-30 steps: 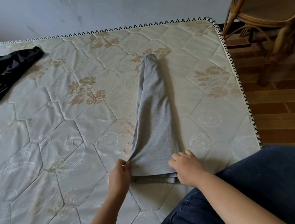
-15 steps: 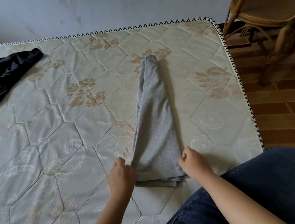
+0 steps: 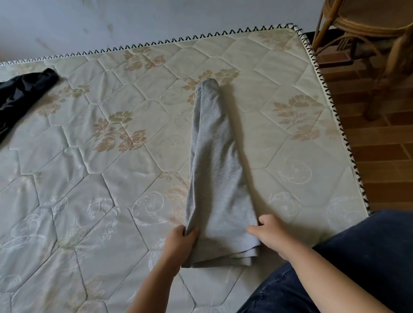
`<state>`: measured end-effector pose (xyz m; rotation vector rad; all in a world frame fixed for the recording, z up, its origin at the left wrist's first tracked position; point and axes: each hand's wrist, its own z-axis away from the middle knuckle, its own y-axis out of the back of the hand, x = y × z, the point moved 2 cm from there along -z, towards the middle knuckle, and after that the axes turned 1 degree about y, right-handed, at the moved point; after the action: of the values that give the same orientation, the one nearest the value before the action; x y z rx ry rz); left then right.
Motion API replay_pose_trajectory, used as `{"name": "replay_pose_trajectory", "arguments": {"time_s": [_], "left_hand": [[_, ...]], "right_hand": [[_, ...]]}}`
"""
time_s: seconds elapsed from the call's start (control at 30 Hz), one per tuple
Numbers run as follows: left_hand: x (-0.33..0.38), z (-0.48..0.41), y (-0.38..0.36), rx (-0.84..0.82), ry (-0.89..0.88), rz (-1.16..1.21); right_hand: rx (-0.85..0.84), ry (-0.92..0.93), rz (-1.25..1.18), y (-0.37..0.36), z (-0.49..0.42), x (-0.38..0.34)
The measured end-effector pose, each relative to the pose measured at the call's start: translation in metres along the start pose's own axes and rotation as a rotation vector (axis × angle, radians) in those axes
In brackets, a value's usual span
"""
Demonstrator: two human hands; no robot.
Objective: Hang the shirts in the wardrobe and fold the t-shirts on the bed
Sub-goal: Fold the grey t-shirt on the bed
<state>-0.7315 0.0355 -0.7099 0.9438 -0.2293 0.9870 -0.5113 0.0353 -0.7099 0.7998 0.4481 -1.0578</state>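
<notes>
Head view: grey t-shirt is laid on bed, long axis near-to-far; near end is held by curled fingers, left edge by left hand, right edge by right hand.

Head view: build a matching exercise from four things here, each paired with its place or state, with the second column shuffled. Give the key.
Column 1
1. grey t-shirt
2. black garment
3. wicker chair
4. left hand

Column 2
A. on the brick floor, beyond the right edge of the mattress
B. crumpled at the mattress's far left
C. folded into a long strip on the mattress
D. pinching the strip's near left corner

Pairs: 1-C, 2-B, 3-A, 4-D
</notes>
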Motion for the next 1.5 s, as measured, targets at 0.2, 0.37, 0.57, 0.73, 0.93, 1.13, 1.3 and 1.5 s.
{"name": "replay_pose_trajectory", "arguments": {"time_s": [0.2, 0.37, 0.57, 0.73, 0.93, 1.13, 1.3, 1.5], "left_hand": [[-0.013, 0.009, -0.010, -0.201, -0.027, -0.281], [0.021, 0.012, -0.001, 0.051, -0.118, -0.725], [0.088, -0.019, -0.027, 0.336, -0.769, -0.644], [0.133, -0.061, -0.036, 0.191, -0.713, -0.751], [0.108, -0.111, -0.029, 0.192, -0.556, -0.699], [0.093, -0.119, -0.031, 0.257, -0.586, -0.587], [0.090, -0.124, -0.032, 0.313, -0.614, -0.586], [0.089, -0.126, -0.034, 0.344, -0.643, -0.596]], "right_hand": [[-0.135, -0.090, 0.301, 0.013, 0.002, 0.010], [-0.020, -0.048, 0.516, 0.022, 0.005, 0.002], [0.250, 0.389, 0.776, 0.014, -0.008, -0.039], [0.146, 0.505, 0.739, -0.001, -0.047, -0.069], [0.039, 0.461, 0.900, -0.002, -0.090, -0.090], [0.042, 0.451, 0.986, 0.000, -0.135, -0.101], [0.096, 0.496, 0.970, -0.003, -0.172, -0.122], [0.207, 0.529, 0.929, -0.005, -0.209, -0.151]]}}
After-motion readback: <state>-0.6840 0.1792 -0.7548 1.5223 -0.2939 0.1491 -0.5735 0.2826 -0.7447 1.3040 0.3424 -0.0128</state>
